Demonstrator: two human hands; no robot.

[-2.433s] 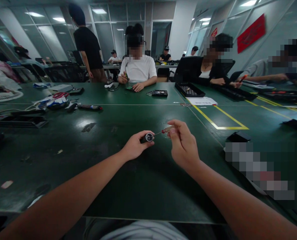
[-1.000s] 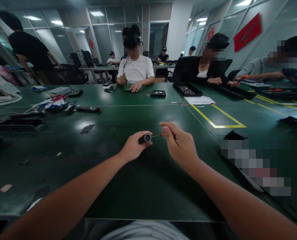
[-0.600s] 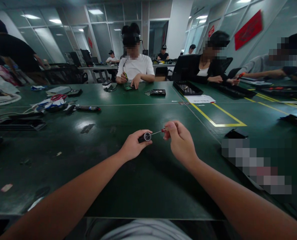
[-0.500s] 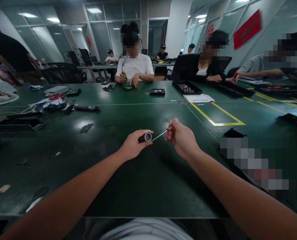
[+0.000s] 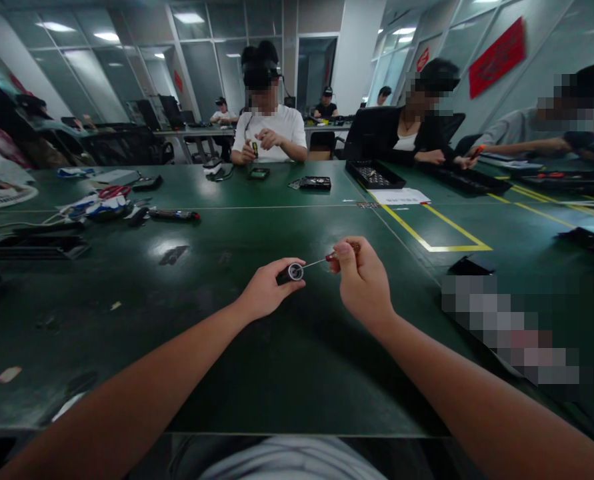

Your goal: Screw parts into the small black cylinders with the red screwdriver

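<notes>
Left hand [image 5: 268,291]: closed round black cylinder [image 5: 291,273] | right hand [image 5: 365,283]: pinching screwdriver [image 5: 333,255] | label text unreadable

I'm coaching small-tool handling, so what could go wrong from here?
The screwdriver might slip off the rim of the round black part and poke the left hand, whose fingers sit close by. The part, pinched above the table, could also twist as the right hand works.
</notes>
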